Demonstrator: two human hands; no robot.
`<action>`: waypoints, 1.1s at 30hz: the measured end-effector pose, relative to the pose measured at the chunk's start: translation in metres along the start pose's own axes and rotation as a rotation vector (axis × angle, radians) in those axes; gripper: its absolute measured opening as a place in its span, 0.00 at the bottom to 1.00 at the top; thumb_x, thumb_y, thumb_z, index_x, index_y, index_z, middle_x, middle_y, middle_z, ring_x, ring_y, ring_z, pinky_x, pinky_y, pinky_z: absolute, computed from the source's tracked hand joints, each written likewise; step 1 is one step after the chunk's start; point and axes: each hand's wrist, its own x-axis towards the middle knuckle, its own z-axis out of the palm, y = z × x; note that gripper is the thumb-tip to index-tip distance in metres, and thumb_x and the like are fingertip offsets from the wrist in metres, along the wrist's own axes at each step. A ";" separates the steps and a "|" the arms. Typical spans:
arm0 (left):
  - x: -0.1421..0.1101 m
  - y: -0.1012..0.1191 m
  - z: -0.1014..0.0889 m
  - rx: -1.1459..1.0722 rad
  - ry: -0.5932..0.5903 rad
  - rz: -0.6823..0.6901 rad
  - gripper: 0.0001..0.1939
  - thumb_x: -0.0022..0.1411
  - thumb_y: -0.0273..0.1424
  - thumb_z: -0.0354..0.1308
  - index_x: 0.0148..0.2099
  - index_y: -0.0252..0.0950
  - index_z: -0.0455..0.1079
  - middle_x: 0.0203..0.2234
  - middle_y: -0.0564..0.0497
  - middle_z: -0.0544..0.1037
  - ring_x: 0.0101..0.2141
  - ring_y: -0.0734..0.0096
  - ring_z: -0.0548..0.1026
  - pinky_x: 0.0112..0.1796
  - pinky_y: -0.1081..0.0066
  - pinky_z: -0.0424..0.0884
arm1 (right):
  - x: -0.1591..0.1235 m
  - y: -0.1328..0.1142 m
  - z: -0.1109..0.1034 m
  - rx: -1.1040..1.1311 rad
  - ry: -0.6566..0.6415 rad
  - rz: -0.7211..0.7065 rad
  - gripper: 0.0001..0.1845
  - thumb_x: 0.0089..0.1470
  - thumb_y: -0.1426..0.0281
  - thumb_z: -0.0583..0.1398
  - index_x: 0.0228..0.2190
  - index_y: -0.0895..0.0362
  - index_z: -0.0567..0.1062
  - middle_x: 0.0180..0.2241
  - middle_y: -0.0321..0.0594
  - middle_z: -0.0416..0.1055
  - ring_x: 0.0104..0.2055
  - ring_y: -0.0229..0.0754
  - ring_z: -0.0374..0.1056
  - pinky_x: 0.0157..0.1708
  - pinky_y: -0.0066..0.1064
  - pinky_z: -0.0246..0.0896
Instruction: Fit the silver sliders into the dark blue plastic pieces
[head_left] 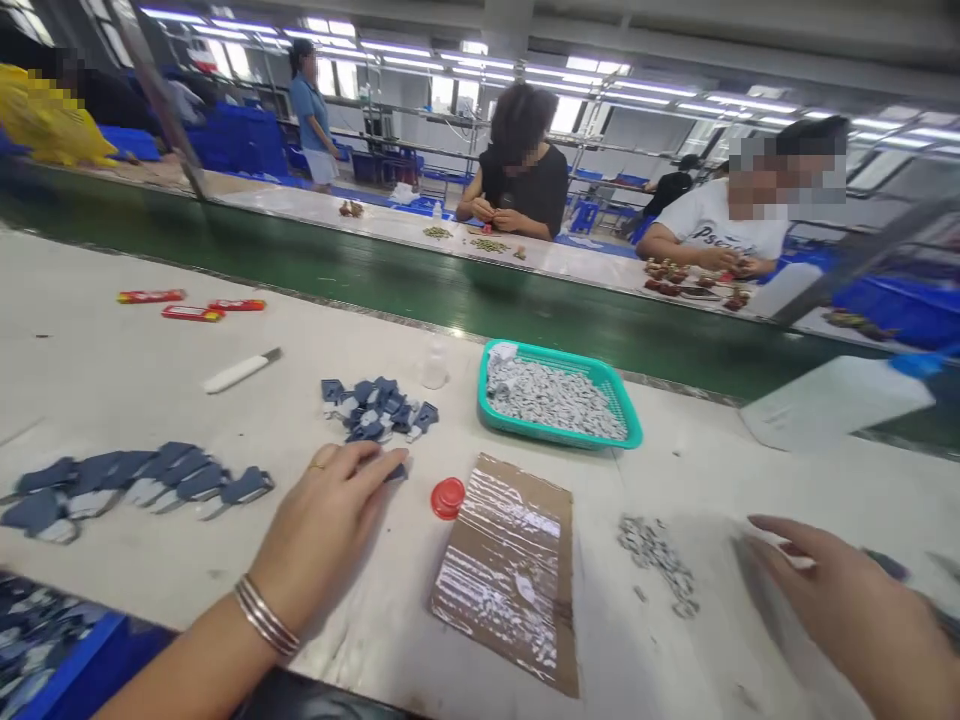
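Observation:
My left hand (337, 505), with a ring and silver bangles, reaches over the table. Its fingers are pressed together at a small blue-grey piece (396, 472), mostly hidden under the fingertips. Just beyond lies a pile of blue-grey and white pieces (379, 408); more overlap in a row (176, 475) to the left. At the right edge, my right hand (847, 590) is blurred, its fingers bent; what they hold, if anything, is unclear. Small whitish-grey bits (660, 560) lie nearest it. Between the hands is a cardboard sheet (506, 565) streaked with white paste, beside a red lid (448, 498).
A green basket (559, 437) of small white-grey pieces stands beyond the cardboard. A white-handled knife (238, 373), red packets (191, 314), a clear cup (434, 362) and a large translucent bottle (836, 400) are around. A blue bin (94, 655) sits lower left. People work across the green belt (360, 270).

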 end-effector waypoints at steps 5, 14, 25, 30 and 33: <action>0.006 -0.003 0.009 0.043 -0.039 0.046 0.16 0.65 0.36 0.45 0.51 0.44 0.68 0.40 0.46 0.72 0.40 0.51 0.66 0.40 0.54 0.65 | -0.036 -0.046 -0.008 -0.016 -0.144 -0.103 0.21 0.50 0.49 0.52 0.27 0.50 0.76 0.28 0.39 0.76 0.22 0.40 0.68 0.21 0.31 0.62; -0.030 0.005 -0.007 -0.328 0.039 -0.034 0.14 0.61 0.44 0.51 0.47 0.47 0.66 0.37 0.56 0.73 0.35 0.69 0.71 0.36 0.74 0.66 | -0.070 -0.087 0.006 0.018 -0.260 -0.236 0.16 0.57 0.61 0.49 0.29 0.51 0.74 0.28 0.37 0.74 0.31 0.42 0.70 0.26 0.30 0.65; -0.074 0.043 -0.007 -0.795 -0.048 -0.136 0.08 0.61 0.36 0.53 0.44 0.50 0.65 0.31 0.59 0.70 0.29 0.77 0.69 0.33 0.80 0.66 | -0.075 -0.098 0.009 0.020 -0.290 -0.198 0.16 0.58 0.61 0.49 0.28 0.52 0.72 0.28 0.37 0.74 0.30 0.42 0.71 0.27 0.31 0.65; -0.078 0.042 -0.008 -0.821 -0.065 -0.139 0.09 0.61 0.35 0.54 0.44 0.50 0.65 0.32 0.59 0.71 0.27 0.78 0.69 0.31 0.80 0.66 | -0.077 -0.100 0.011 0.008 -0.286 -0.224 0.13 0.57 0.62 0.51 0.27 0.52 0.72 0.27 0.36 0.74 0.28 0.42 0.71 0.27 0.30 0.67; -0.080 0.042 -0.009 -0.824 -0.074 -0.137 0.09 0.60 0.35 0.54 0.44 0.51 0.65 0.31 0.60 0.71 0.27 0.79 0.69 0.31 0.81 0.66 | -0.081 -0.100 0.012 -0.017 -0.248 -0.280 0.12 0.57 0.63 0.52 0.28 0.52 0.73 0.27 0.36 0.74 0.29 0.41 0.71 0.26 0.30 0.67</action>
